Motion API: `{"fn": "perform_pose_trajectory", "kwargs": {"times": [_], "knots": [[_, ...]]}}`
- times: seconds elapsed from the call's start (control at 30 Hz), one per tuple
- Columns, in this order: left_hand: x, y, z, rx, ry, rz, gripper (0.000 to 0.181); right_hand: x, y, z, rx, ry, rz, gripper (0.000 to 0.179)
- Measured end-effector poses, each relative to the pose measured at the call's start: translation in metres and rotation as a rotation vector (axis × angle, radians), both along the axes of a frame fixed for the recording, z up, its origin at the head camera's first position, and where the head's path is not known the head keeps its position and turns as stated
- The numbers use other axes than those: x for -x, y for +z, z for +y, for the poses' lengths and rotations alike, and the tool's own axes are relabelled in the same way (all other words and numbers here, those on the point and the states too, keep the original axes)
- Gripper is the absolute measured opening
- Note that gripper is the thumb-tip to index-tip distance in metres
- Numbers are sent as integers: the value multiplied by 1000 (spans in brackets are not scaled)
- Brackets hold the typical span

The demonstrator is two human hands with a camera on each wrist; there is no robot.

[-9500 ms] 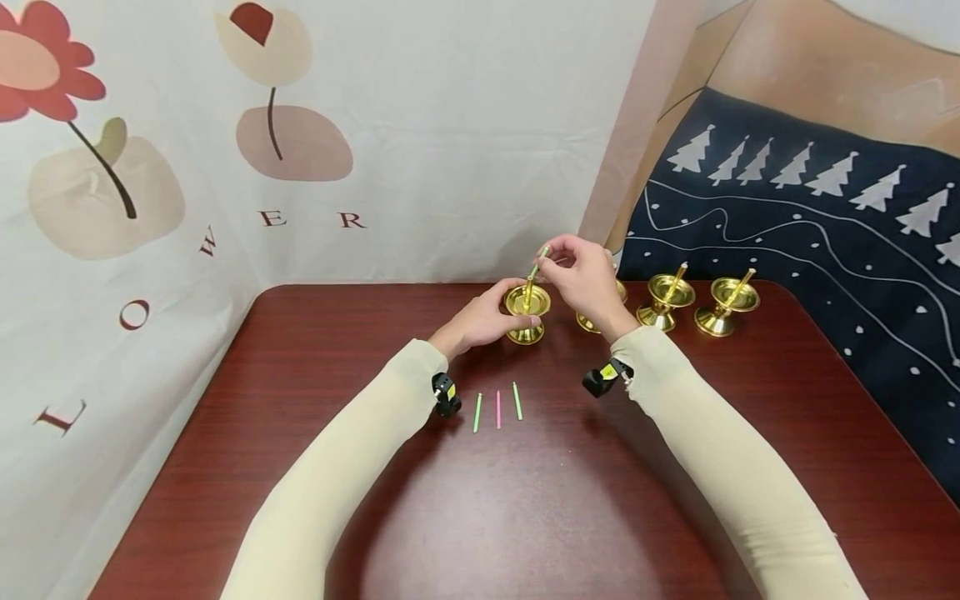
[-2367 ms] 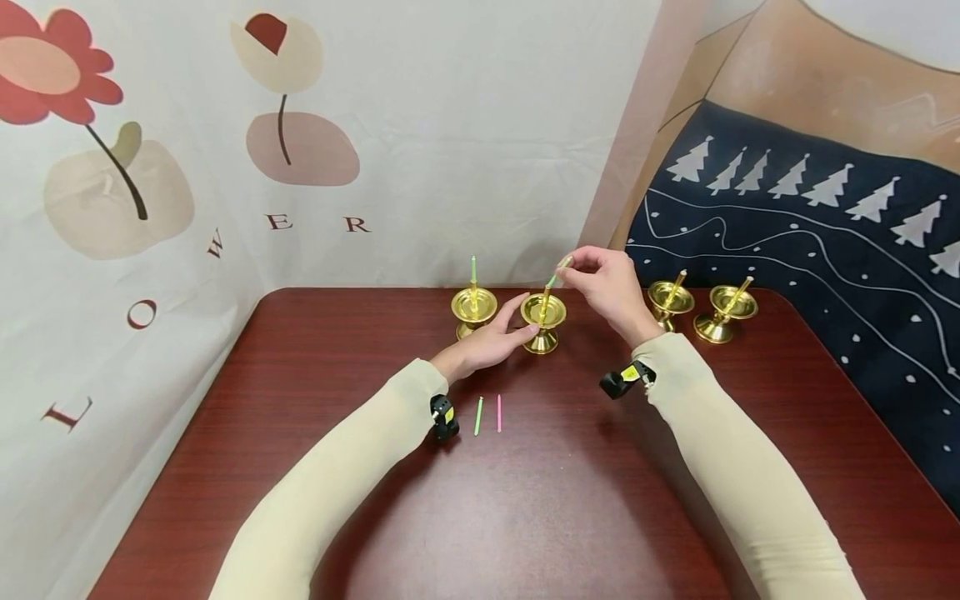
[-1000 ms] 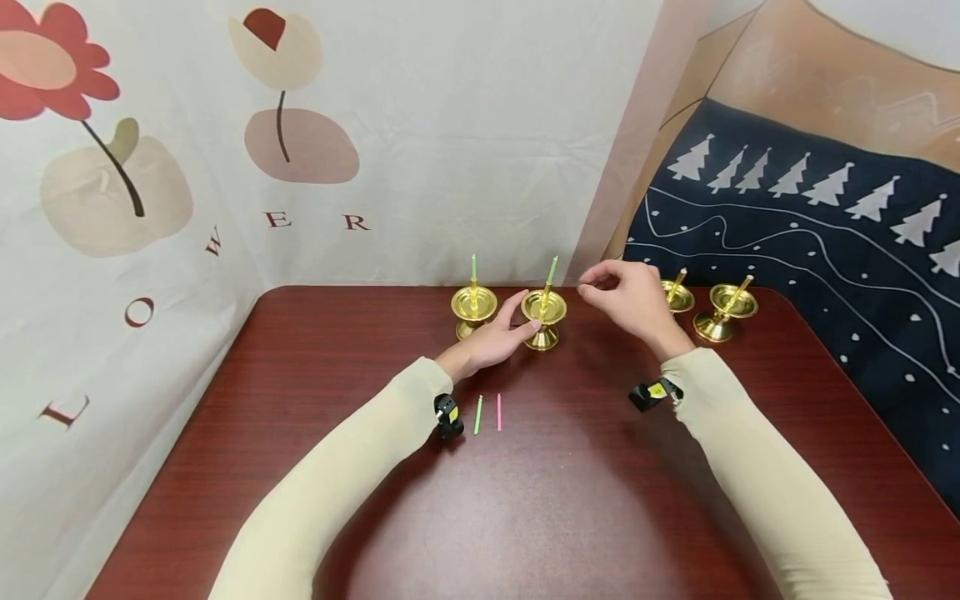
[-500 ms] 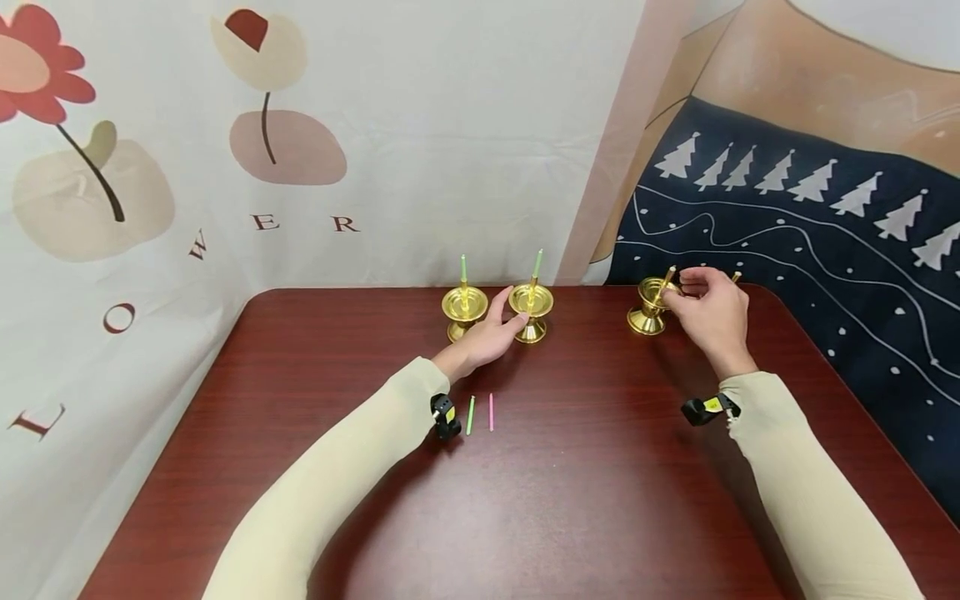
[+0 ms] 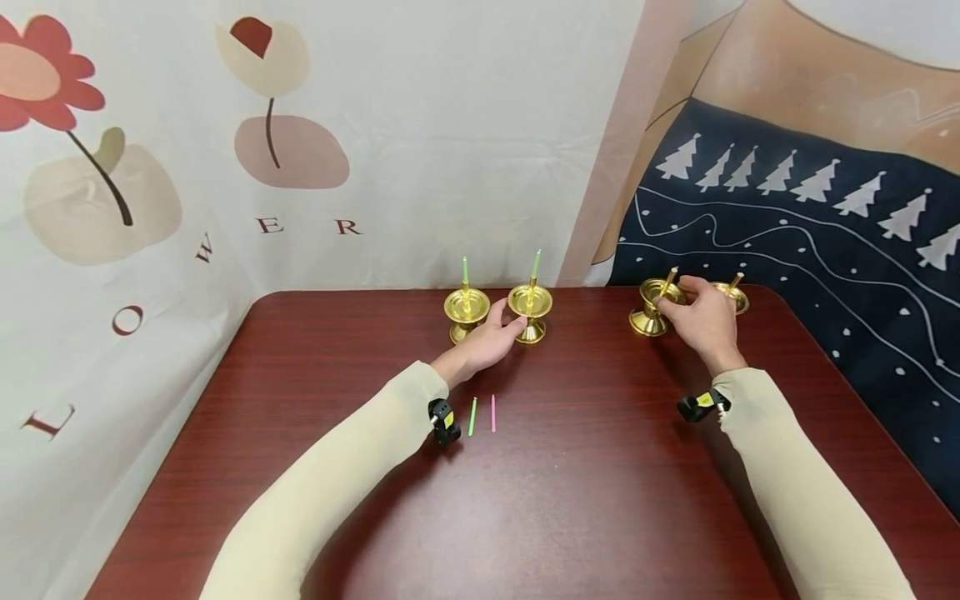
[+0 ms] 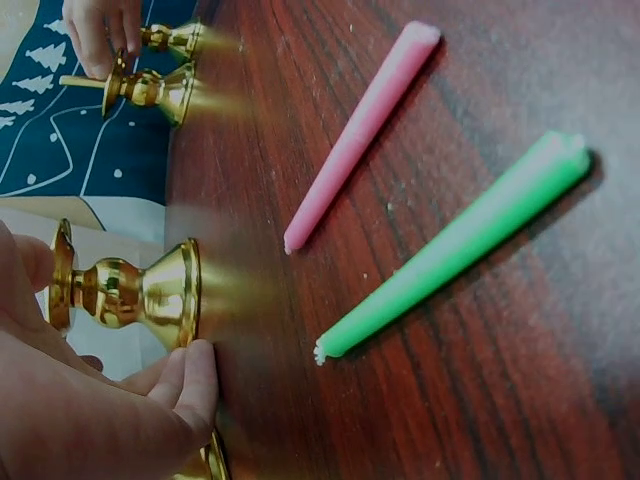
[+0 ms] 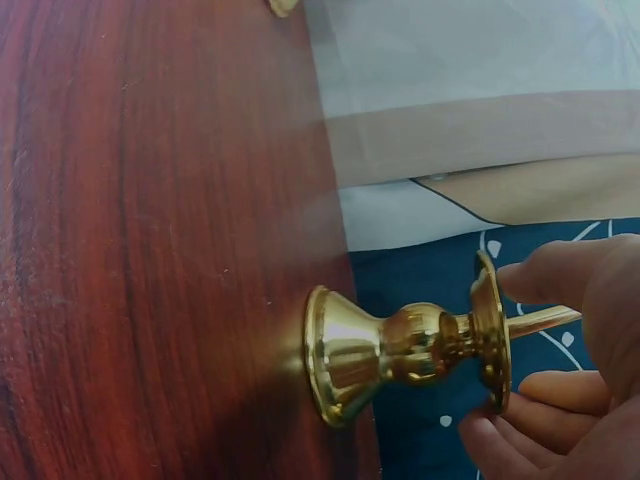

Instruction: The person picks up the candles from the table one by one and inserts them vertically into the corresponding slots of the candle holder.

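My left hand [image 5: 489, 340] grips a brass candlestick [image 5: 532, 333], its thumb in front and fingers behind; a thin green candle stands upright in its tube. Beside it on the left stands another brass candlestick [image 5: 457, 332] with a green candle [image 5: 465, 270]. My right hand [image 5: 705, 321] pinches the dish rim of a third candlestick [image 7: 350, 350] between thumb and fingers. That one's tilted tube [image 5: 669, 282] holds no candle. Behind my right hand, a partly hidden candlestick [image 5: 740, 300] also has a bare tube. A pink candle [image 6: 360, 140] and a green candle [image 6: 455, 245] lie on the table.
The dark red wooden table [image 5: 570, 517] reaches back to a white flower-printed cloth [image 5: 450, 125]. At the right hangs a dark blue cloth [image 5: 810, 225] with white trees. The candlesticks stand near the table's back edge.
A second green candle went into the candlestick at my left hand, and my right hand let go of it. My right hand then moved right and took the third candlestick's dish.
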State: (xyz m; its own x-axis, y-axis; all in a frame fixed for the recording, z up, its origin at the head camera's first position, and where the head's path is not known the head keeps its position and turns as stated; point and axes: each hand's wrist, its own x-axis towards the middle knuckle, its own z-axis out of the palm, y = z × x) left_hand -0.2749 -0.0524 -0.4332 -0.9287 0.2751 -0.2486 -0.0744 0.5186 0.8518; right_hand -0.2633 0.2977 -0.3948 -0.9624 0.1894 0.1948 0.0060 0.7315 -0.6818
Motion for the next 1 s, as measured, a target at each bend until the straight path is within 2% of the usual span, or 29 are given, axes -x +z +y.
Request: {"fn": "perform_pose_trajectory", "kwargs": {"times": [0.2, 0.33, 0.73, 0.83, 1.0], "knots": [[-19, 17, -7, -14, -38, 15, 74, -2, -1, -4, 9, 39, -2, 66], [-23, 19, -10, -41, -54, 16, 72, -5, -1, -9, 4, 79, 1, 65], [-27, 14, -10, 8, -44, 68, 58, -15, -2, -38, -65, 245, 34, 56], [-27, 14, -9, 2, -74, 78, 57, -19, -2, -48, -71, 281, 40, 56], [-26, 15, -9, -49, -159, 85, 58, -25, -3, -62, -65, 330, 43, 56]]}}
